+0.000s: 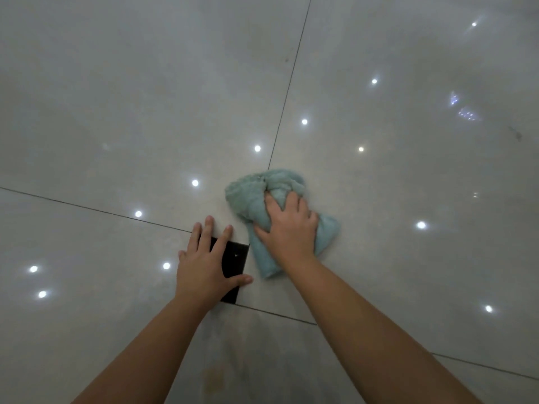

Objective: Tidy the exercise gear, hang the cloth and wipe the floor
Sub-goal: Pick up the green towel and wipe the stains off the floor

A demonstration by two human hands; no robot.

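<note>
A crumpled pale green cloth (pixel 256 196) lies on the glossy light grey tiled floor (pixel 145 97), just right of where the tile joints meet. My right hand (pixel 288 228) presses down on the cloth's middle, fingers curled into the bunched fabric. My left hand (pixel 207 263) lies flat on the floor beside it, fingers spread and straight, covering part of a small black square inset tile (pixel 236 258). About a hand's width separates the two hands.
Dark grout lines (pixel 288 83) cross the floor and meet near the cloth. Ceiling lights reflect as bright dots over the tiles. A faint yellowish stain (pixel 215 377) shows on the tile between my forearms. A small dark smudge (pixel 516 134) marks the floor at the right.
</note>
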